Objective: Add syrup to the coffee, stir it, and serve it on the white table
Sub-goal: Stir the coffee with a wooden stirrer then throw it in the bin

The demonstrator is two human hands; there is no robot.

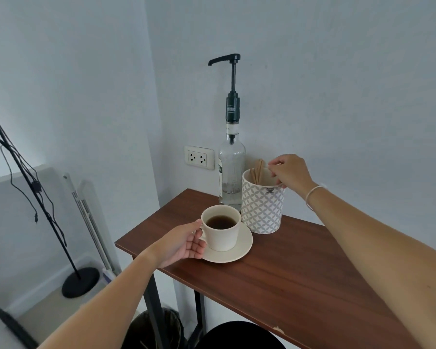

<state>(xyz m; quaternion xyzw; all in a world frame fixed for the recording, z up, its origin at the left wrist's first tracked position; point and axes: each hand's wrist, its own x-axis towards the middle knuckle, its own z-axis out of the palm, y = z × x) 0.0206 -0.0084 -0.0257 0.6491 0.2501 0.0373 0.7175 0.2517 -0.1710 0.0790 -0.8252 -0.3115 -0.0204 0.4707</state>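
A cream cup (pixel 223 233) of dark coffee stands on a cream saucer (pixel 239 250) on the brown wooden table (pixel 287 273). My left hand (pixel 184 244) holds the cup's handle and touches the saucer's left rim. Behind the cup stands a clear syrup bottle (pixel 230 170) with a tall black pump, spout pointing left. A patterned white holder (pixel 262 207) with several wooden stir sticks (pixel 257 172) sits to the right of the bottle. My right hand (pixel 288 172) is over the holder's rim, fingers pinched; what they pinch is hidden.
A double wall socket (pixel 199 157) sits left of the bottle. A black stand with cables (pixel 35 187) rises from a round base (pixel 80 282) on the floor at left. A dark bin (pixel 156 328) sits under the table.
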